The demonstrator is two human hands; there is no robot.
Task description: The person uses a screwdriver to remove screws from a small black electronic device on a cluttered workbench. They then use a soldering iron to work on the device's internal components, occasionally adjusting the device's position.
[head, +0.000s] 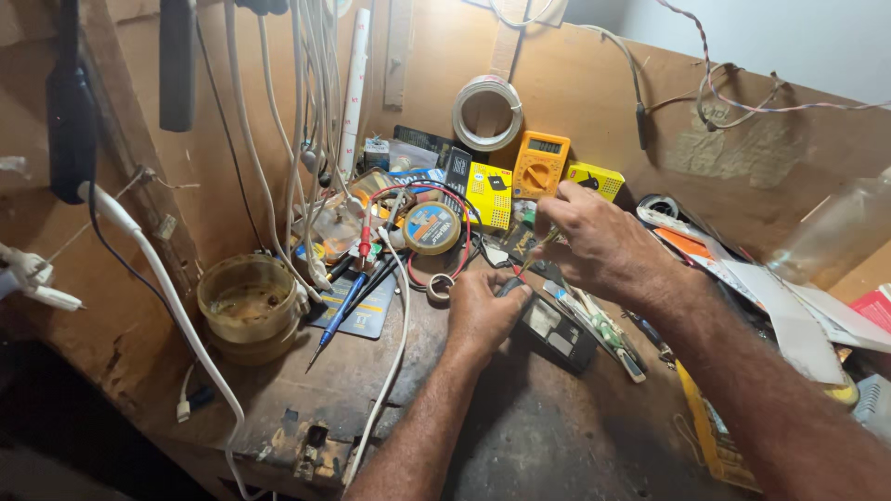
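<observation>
Pinning the dark box (555,331) mid-table, my left hand (481,311) presses its near-left end. My right hand (594,239) pinches a thin probe (536,252) slanting down-left to that spot. The box runs toward the right edge; clutter crowds behind, bare table (548,436) lies nearer me.

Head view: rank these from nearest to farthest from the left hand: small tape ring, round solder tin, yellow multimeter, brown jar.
From the left hand:
1. Small tape ring, just left of it.
2. Round solder tin, behind.
3. Yellow multimeter and brown jar: too close to call.
</observation>
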